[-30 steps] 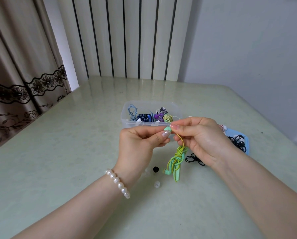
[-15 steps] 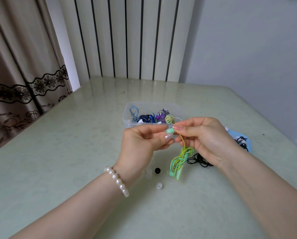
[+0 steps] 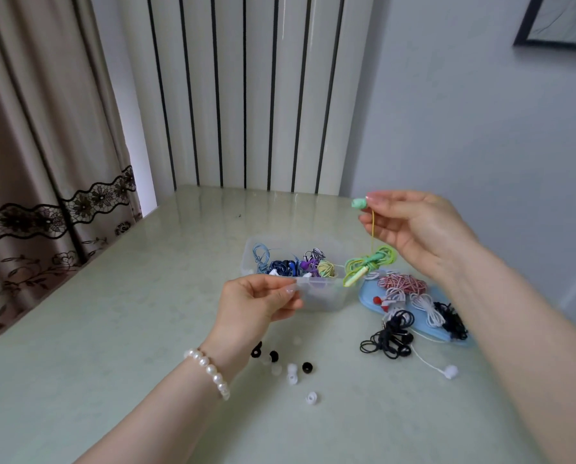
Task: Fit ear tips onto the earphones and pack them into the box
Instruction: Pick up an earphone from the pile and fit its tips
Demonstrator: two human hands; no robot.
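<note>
My right hand [image 3: 413, 229] is raised and pinches the mint-green bud of the green earphones [image 3: 370, 262]. Their knotted yellow-green cord dangles above the right end of the clear plastic box [image 3: 326, 301]. The box holds several coiled earphones in blue, purple and yellow. My left hand [image 3: 256, 301] hovers in front of the box's near wall with fingers loosely curled; I see nothing in it. Loose ear tips lie on the table below it, among them a black ear tip [image 3: 307, 367] and a white ear tip [image 3: 311, 397].
To the right of the box a blue lid [image 3: 368, 293] carries pink-white, white and black earphone bundles. A black earphone tangle [image 3: 388, 339] and a white earbud [image 3: 450, 371] lie on the pale green table. A wall and a curtain are behind.
My hands have parted. The right hand lifted the green earphones up and to the right, over the box. The left hand let go of the bud and dropped toward the box's front.
</note>
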